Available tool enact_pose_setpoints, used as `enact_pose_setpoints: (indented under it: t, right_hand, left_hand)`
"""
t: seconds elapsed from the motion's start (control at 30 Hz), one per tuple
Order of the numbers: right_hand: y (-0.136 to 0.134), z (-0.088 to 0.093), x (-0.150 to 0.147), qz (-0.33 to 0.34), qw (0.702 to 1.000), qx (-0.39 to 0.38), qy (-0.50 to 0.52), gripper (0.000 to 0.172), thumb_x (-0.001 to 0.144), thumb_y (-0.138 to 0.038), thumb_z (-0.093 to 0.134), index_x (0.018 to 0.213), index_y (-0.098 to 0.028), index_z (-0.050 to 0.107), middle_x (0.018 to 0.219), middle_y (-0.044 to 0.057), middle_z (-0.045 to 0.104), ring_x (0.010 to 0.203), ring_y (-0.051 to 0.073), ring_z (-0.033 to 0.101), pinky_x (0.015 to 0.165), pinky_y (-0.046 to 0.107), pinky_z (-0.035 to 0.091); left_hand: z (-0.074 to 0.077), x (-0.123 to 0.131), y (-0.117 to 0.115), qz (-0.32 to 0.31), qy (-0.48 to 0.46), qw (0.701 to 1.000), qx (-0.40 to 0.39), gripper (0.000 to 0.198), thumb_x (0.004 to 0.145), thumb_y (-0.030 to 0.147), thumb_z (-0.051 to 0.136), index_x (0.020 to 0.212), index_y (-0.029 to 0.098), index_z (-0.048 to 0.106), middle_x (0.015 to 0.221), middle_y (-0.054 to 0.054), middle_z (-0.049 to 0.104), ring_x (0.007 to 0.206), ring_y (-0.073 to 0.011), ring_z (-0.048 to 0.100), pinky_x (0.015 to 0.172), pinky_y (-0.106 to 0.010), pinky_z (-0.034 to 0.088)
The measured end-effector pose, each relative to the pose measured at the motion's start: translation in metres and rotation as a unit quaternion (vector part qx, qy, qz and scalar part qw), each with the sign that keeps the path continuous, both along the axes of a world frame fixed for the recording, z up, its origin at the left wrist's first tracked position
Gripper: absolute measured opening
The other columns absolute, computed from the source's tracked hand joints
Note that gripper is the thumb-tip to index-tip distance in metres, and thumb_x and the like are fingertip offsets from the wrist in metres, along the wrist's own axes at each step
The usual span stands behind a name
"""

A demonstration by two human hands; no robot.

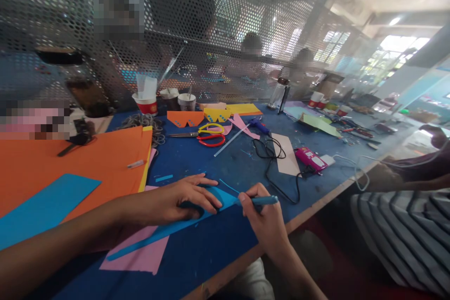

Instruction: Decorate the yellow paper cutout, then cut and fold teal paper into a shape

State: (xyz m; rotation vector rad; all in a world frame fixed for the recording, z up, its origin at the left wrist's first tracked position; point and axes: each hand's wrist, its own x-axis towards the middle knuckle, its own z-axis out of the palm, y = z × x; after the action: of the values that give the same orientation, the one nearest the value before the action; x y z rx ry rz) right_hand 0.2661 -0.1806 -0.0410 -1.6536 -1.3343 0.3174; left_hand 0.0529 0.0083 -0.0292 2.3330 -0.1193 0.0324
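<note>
My left hand (197, 199) lies with fingers stretched out, pressing down on a blue paper piece (213, 197). Closed around a slim blue pen-like tool (266, 200), my right hand (262, 211) is at the paper's right end. The fingers cover the tool's tip, so its exact kind does not show. A thin blue strip (228, 185) stands out from the paper beside the right fingers. Part of the blue paper rests over a pink sheet (140, 258). A small blue scrap (164, 178) lies beyond my left hand.
Large orange sheets (112, 150) and a blue sheet (52, 201) lie left. Beyond are scissors (204, 136), folded paper pieces (185, 118) and cups (146, 103). A glue gun (260, 125) trails a black cord (270, 173). Someone in a striped shirt (404, 229) sits right.
</note>
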Motion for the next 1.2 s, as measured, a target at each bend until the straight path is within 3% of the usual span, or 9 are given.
enact_pose_setpoints:
  t: [0.93, 1.2]
  right_hand:
    - [-0.0009, -0.0029, -0.0002, 0.001, 0.999, -0.021, 0.024, 0.029, 0.104, -0.040, 0.056, 0.079, -0.024, 0.052, 0.061, -0.005, 0.052, 0.054, 0.012, 0.050, 0.056, 0.026, 0.039]
    - [-0.0003, -0.0015, 0.0009, 0.005, 1.000, -0.010, 0.009, 0.029, 0.104, -0.039, 0.055, 0.078, -0.024, 0.051, 0.061, -0.006, 0.052, 0.053, 0.012, 0.051, 0.056, 0.025, 0.039]
  left_hand:
    - [0.0026, 0.0010, -0.0007, 0.003, 0.019, 1.000, -0.007, 0.031, 0.106, 0.033, 0.061, 0.135, 0.039, 0.069, 0.146, 0.002, 0.070, 0.159, -0.0241, 0.036, 0.134, -0.055, 0.012]
    - [0.0024, 0.0010, -0.0002, 0.000, 0.012, 1.000, -0.002, 0.030, 0.106, 0.034, 0.061, 0.134, 0.037, 0.070, 0.146, 0.001, 0.070, 0.158, -0.0233, 0.037, 0.134, -0.050, 0.012]
